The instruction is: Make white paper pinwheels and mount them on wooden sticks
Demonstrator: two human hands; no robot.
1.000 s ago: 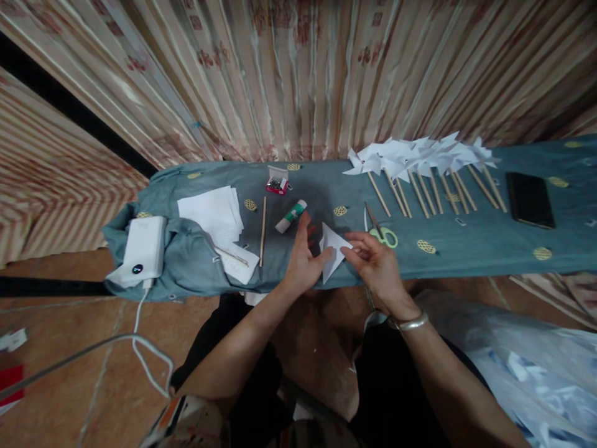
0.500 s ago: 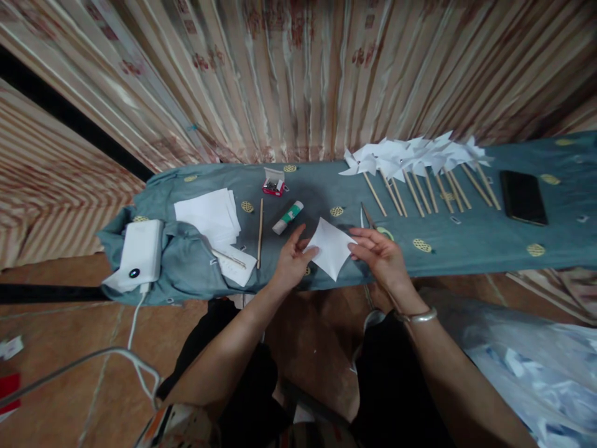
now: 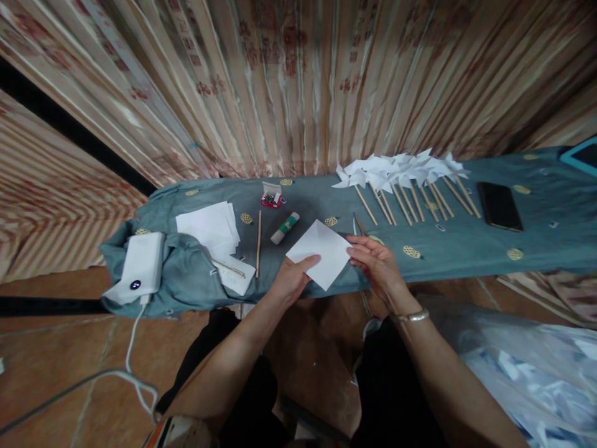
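Since the earlier frame, the white paper sq. (image 3: 321, 252) has opened out from a narrow, creased shape to nearly flat, & the L thumb has slid further in over it. L hand (image 3: 290, 279) grips it at approx. 8 o'clock, thumb on top, fingers tucked under; R hand (image 3: 377, 260) has its 3 o'clock corner in a closed thumb-&-fingertip pinch. Sq. is held btwn both hands at the near edge of the green cloth (image 3: 448, 249)

From the sq.: glue stick (image 3: 285, 228) near, 10 o'clock; open red box (image 3: 271, 198) w/ small metal bits beyond it, btwn 10 & 11; loose wooden stick (image 3: 259, 244) 9 o'clock, paper stack (image 3: 208, 227) past that; scissors (image 3: 360, 226) 2 o'clock, partly behind R hand; row of white pinwheels (image 3: 396, 171) btwn 1 & 2; dark phone (image 3: 500, 205) well apart, just above 3
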